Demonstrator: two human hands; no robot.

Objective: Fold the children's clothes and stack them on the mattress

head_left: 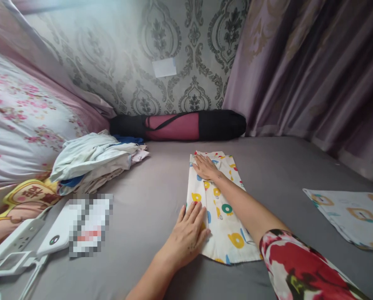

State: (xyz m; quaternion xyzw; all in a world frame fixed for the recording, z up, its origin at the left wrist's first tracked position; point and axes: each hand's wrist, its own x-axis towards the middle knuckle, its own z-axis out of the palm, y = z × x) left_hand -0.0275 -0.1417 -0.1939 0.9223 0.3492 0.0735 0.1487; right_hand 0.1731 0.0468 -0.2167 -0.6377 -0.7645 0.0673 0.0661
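The right hand [206, 167], arm stretched forward, lies palm down near the far end of the folded white cotton cloth with colourful printed letters [219, 237] on the grey-sheeted bed [161, 179]. The left hand [189, 235] rests flat across its near left edge. Both hands' fingers are extended, slightly parted. A long black-and-maroon cylindrical bag [177, 127] lies by the wall [120, 50], contents hidden.

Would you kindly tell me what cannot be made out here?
In the head view:
- Part of the patterned cloth: hidden by the left hand and right hand.
- Other cloth: cut off by the right edge.
- Print on the white item: blurred by pixelation.
- Clothes pile: lower layers hidden by upper ones.
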